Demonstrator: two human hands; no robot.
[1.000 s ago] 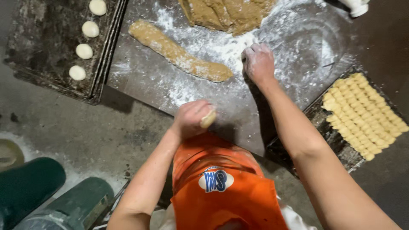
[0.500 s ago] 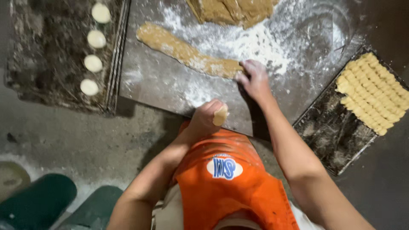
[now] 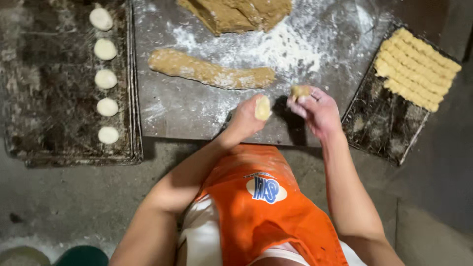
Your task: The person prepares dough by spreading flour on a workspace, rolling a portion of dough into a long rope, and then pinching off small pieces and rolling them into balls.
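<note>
Dough piece (image 3: 262, 107) sat in the left hand (image 3: 248, 118), pinched at the fingertips and held over the near edge of the board (image 3: 167, 111). A smaller lump (image 3: 299, 91) was gripped in the fingertips of the right hand (image 3: 318, 111), just beside the first piece but apart from it — both hands were closed on dough, neither resting on the board.

Behind the hands, toward the middle of the board, lay a long roll (image 3: 212, 73) of brown dough, dusted with flour (image 3: 286, 49). At the far edge sat a larger mass (image 3: 236, 12) of the same dough, partly cut off by the top of the view. Flour was spread thickest between the mass and the roll, thinning toward the right corner.

Off the board's left edge lay a dark, crusted tray (image 3: 49, 123) with five pale rounds (image 3: 105, 79) in a column along its right side. Off the right edge a second tray (image 3: 379, 128) stood at an angle — its far end was packed with rows of ridged yellow strips (image 3: 419, 69), its near end bare.

Board and trays rested on a grey concrete floor (image 3: 69, 197). An orange apron (image 3: 266, 212) filled the bottom middle of the view, below the forearms.
</note>
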